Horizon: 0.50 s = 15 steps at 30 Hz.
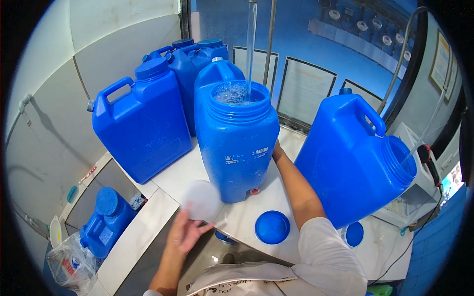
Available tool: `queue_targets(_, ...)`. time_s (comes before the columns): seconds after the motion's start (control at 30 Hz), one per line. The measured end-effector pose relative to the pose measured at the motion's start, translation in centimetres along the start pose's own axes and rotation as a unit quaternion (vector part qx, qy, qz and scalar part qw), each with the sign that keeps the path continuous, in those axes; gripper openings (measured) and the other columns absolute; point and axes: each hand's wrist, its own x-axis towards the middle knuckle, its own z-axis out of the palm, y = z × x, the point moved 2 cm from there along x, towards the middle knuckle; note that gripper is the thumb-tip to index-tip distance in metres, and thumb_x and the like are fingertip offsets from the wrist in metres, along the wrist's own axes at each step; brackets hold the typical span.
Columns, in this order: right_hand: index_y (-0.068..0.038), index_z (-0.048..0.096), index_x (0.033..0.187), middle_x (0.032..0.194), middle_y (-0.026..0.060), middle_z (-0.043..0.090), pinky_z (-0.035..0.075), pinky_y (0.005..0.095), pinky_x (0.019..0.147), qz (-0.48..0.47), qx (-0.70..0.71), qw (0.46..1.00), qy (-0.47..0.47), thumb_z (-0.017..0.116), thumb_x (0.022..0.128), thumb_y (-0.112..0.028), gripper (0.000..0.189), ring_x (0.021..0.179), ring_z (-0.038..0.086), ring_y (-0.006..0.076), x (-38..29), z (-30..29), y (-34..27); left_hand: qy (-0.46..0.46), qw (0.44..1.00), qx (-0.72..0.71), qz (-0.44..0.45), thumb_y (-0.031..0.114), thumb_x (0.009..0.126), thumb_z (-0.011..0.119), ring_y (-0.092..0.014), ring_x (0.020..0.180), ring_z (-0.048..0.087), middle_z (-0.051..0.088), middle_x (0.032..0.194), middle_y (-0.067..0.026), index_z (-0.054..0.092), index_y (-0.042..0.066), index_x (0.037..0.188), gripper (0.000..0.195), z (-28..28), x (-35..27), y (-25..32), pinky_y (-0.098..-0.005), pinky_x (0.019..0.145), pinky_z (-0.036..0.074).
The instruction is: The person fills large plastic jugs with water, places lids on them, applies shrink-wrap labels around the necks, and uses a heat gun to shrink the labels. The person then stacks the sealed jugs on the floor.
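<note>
A blue plastic water container (pixel 240 148) stands upright on the counter, and a stream of water (pixel 251 48) falls into its wide open mouth. Churning water shows just below the rim. My left hand (pixel 181 231) holds a round, whitish translucent disc (pixel 200 201) by its lower edge, in front of the container; the disc is blurred. My right arm reaches along the container's right side, and only the edge of my right hand (pixel 277 151) shows there. Its fingers are hidden behind the container. A blue screw lid (pixel 272 227) lies on the counter below my right forearm.
Several more blue jugs (pixel 142 122) stand at the left and behind. A tilted blue jug (pixel 355 155) at right has a thin tube (pixel 426 137) running into its mouth. Another blue lid (pixel 354 234) lies under it. A smaller jug (pixel 107 222) sits lower left beside a plastic bag (pixel 70 264).
</note>
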Motion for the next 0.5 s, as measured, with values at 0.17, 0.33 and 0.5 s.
queue_targets(0.17,-0.006,0.051,0.113,0.108,0.0143,0.056,0.043,0.0427,0.081,0.003,-0.282,0.958,0.061,0.052,0.081,-0.016,0.033,0.1,0.054,0.0327,-3.3,0.6,-2.0,0.018,0.97,0.059,0.237,0.038,0.093,0.046,-0.033,0.123,0.042,0.04,0.135,-0.0163,0.032,0.011,0.137,0.053,0.0,-1.2,8.1,-0.0516,0.096,0.042)
queue_targets(0.33,-0.006,0.048,0.119,0.115,0.0139,0.054,0.039,0.0454,0.09,0.151,-0.388,0.904,0.097,0.051,0.082,-0.015,0.039,0.108,0.051,0.0311,-7.4,-0.5,-1.1,-0.027,0.892,0.239,0.383,0.024,0.092,0.05,-0.029,0.116,0.049,0.05,0.127,-0.016,0.048,0.002,0.125,0.04,4.8,2.0,12.8,-0.0424,0.099,0.038)
queue_targets(0.5,-0.005,0.047,0.122,0.119,0.0205,0.052,0.039,0.0425,0.094,0.191,-0.462,0.861,0.097,0.054,0.082,-0.026,0.045,0.111,0.05,0.0339,-11.1,-1.9,-0.3,-0.076,0.622,0.602,0.494,0.017,0.088,0.055,-0.03,0.121,0.047,0.054,0.125,-0.0163,0.061,0.005,0.115,0.03,14.7,7.0,14.5,-0.0361,0.101,0.034)
